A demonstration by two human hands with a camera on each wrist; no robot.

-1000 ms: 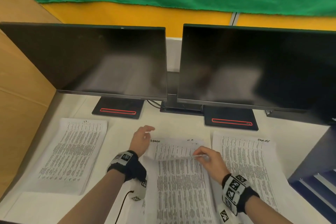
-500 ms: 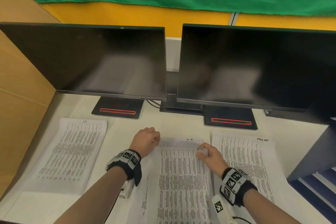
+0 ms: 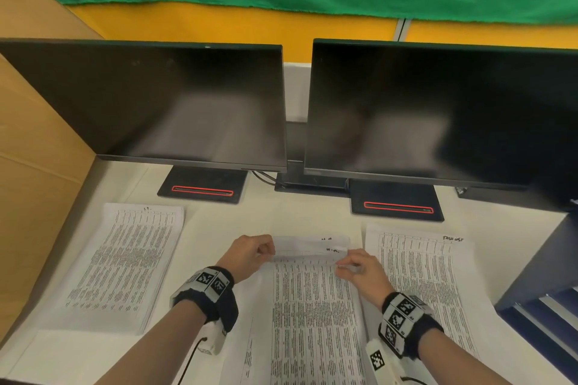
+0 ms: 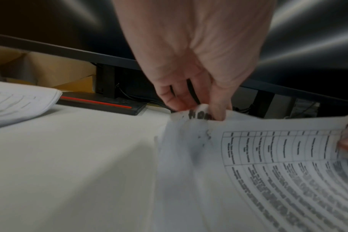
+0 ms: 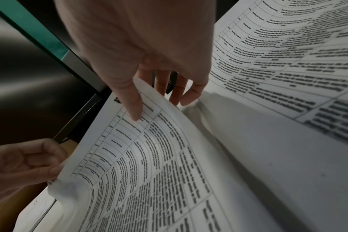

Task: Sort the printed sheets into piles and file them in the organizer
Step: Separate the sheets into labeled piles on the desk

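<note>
Three lots of printed sheets lie on the white desk. The middle pile (image 3: 312, 316) has its top sheet (image 4: 258, 172) lifted at the far edge. My left hand (image 3: 250, 255) pinches that sheet's far left corner (image 4: 201, 112), thumb on top. My right hand (image 3: 356, 269) pinches the far right corner (image 5: 149, 100), thumb on the print and fingers beneath. Under the raised edge more sheets (image 3: 312, 244) of the middle pile show. A left pile (image 3: 125, 262) and a right pile (image 3: 419, 275) lie flat. A dark blue organizer (image 3: 544, 306) shows at the right edge.
Two dark monitors (image 3: 150, 103) (image 3: 438, 112) stand across the back, their black bases (image 3: 203, 189) (image 3: 395, 205) just beyond the piles. A cardboard wall (image 3: 34, 166) closes the left side. Cables (image 3: 266, 178) run between the bases.
My left hand went from open above the paper to pinching the sheet's left corner. Both hands now hold the top sheet's far edge raised off the middle pile.
</note>
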